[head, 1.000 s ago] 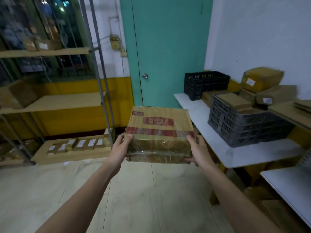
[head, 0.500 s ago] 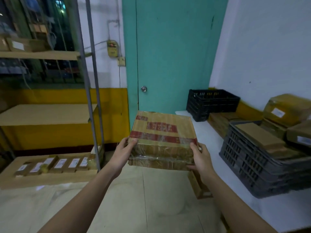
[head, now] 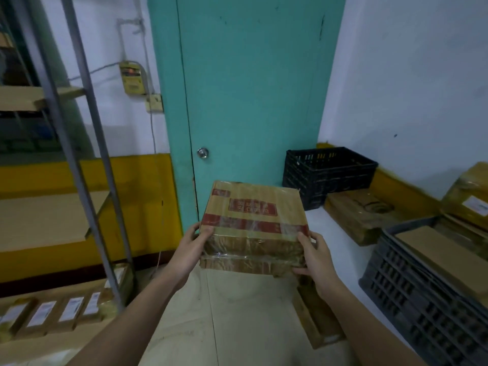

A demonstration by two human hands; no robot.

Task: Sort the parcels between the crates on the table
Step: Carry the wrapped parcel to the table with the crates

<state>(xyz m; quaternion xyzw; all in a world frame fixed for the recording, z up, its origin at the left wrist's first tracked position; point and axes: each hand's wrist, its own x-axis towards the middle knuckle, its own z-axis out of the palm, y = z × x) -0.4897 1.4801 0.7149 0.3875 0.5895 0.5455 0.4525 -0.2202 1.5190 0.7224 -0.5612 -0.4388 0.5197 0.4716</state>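
Both hands, left hand [head: 190, 250] and right hand [head: 315, 256], grip a taped parcel [head: 253, 228].

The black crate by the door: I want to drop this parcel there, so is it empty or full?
Cannot tell for certain. The black crate shows nothing above its rim, but its floor is hidden from this angle.

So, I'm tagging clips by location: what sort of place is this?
Most likely a small parcel storeroom or sorting room: plastic crates, one black and one grey, stand on a white table, labelled parcels line a low shelf, and both hands hold a taped carton.
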